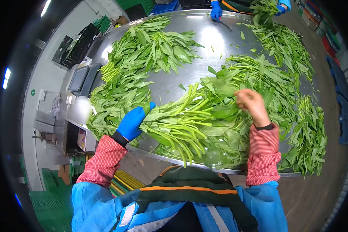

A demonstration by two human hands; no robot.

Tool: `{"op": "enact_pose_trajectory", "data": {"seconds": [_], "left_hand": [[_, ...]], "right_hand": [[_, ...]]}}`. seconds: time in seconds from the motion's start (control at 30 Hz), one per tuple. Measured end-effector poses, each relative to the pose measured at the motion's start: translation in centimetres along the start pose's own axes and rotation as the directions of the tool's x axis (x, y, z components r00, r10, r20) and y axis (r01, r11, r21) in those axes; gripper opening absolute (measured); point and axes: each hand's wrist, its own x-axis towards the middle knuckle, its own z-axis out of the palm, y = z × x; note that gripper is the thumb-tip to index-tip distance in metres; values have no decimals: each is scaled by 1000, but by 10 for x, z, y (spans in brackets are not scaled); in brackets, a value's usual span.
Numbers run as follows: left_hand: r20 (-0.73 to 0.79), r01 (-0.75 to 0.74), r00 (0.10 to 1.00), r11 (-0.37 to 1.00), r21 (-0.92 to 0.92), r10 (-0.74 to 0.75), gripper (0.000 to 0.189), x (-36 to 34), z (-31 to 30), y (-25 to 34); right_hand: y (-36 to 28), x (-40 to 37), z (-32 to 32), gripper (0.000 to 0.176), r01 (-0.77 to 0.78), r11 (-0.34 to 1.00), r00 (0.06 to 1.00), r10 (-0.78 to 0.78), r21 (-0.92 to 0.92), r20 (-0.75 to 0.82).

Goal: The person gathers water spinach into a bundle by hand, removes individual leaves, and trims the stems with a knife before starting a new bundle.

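Note:
My left hand [131, 123], in a blue glove, is closed round a bunch of leafy greens [181, 123] whose pale green stems fan out to the right. To the right of that bunch, my bare right hand [251, 102] is raised over a pile of greens [263, 77], its fingers curled and blurred by motion. Whether anything is between those fingers cannot be made out. Loose leaves lie on the metal table [181, 81] below and between the hands.
More greens [154, 42] lie at the back left, and others [307, 135] along the right edge. A co-worker's blue-gloved hand [216, 11] holds a knife at the far edge. A scale display [79, 79] and black crates [79, 46] stand at the left.

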Motion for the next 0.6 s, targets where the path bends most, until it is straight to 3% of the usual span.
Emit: {"op": "enact_pose_trajectory", "data": {"seconds": [0.03, 0.07, 0.1, 0.17, 0.3, 0.33, 0.37, 0.4, 0.43, 0.5, 0.53, 0.57, 0.6], "left_hand": [[1, -2, 1000, 1000, 10, 2, 83, 0, 1, -1], [4, -7, 1000, 1000, 18, 7, 82, 2, 2, -1], [2, -13, 1000, 1000, 27, 13, 82, 6, 3, 0], [-20, -21, 1000, 999, -29, 21, 82, 12, 0, 5], [-177, -138, 977, 984, -109, 117, 89, 19, 0, 15], [-165, -118, 981, 987, -105, 99, 87, 16, -2, 14], [-153, -98, 985, 990, -102, 82, 85, 15, -4, 14], [-142, -83, 988, 992, -99, 69, 84, 14, -5, 14], [-153, -68, 987, 991, -114, 50, 83, 13, -5, 13], [-171, -39, 985, 988, -146, 14, 81, 9, -3, 10], [-181, -27, 983, 989, -147, 0, 81, 9, -2, 9], [-188, -34, 982, 986, -162, 3, 81, 11, -1, 9], [-197, -42, 980, 984, -175, 7, 81, 13, 1, 9]], "right_hand": [[-7, -1, 19, 45, 134, 932, 990, -115, -337, 76], [-19, -12, 27, 63, -49, 937, 982, 109, -347, 156], [-29, -17, 40, 73, -143, 975, 955, 181, -169, 235], [-37, -25, 71, 55, -10, 986, 957, 57, -164, 285], [-33, -18, 58, 12, 21, 995, 997, -28, 95, 75], [-35, -16, 46, 8, -75, 993, 993, 82, 87, -82], [-23, -10, 29, 5, -29, 957, 971, 95, 290, -218], [-13, -7, 8, 4, -1, 924, 968, 97, 383, -231], [-13, -7, 2, 5, -9, 937, 965, 99, 348, -243], [-18, -17, 9, 14, -217, 969, 972, 225, 118, -61], [-12, -20, 26, 39, -74, 996, 993, 69, 52, 91], [-12, -25, 35, 63, -93, 995, 950, 98, -30, 296], [-14, -28, 52, 76, -157, 988, 911, 143, 6, 387]]}}
